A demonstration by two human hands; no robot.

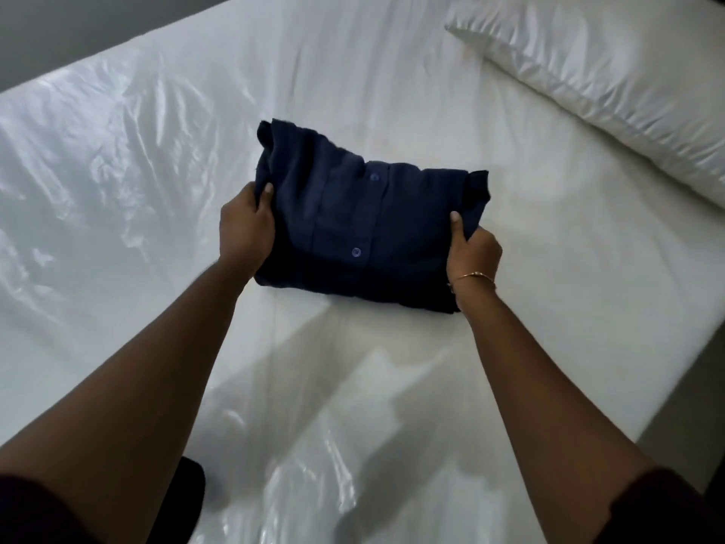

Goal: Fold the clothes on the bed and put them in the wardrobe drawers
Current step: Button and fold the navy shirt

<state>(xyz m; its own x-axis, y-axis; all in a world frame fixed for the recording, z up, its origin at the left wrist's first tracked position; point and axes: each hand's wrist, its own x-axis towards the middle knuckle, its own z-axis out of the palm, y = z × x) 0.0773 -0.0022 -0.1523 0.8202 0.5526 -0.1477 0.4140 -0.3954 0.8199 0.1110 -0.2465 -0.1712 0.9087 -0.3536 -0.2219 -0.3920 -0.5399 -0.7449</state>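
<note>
- The navy shirt (365,229) sits at the centre of the frame, folded into a compact rectangle, button placket facing up with two buttons showing, resting on the white bed (157,151).
- Left hand (245,225) has a grip on the shirt's left edge, thumb on top and fingers curled round the side of the fold, holding cloth.
- Right hand (472,249) mirrors it on the right edge, thumb pressed on top, fingers tucked under; a thin bracelet (472,277) rides the wrist.
- Both grips take opposite ends of the bundle, and that looks deliberate: holding the two sides at once should keep the layers from sliding apart when it comes up.
- A bit of fabric pokes out at the upper right corner and the upper left corner bunches, so the fold is not perfectly tidy.
- My read: folding is done for this piece, and the lift toward the wardrobe comes next; no drawers are in view.
- Shiny plastic wrap (78,170) covers the mattress, slick under the cloth.
- A pillow (608,72) lies at the upper right of the frame, well apart from the shirt.
</note>
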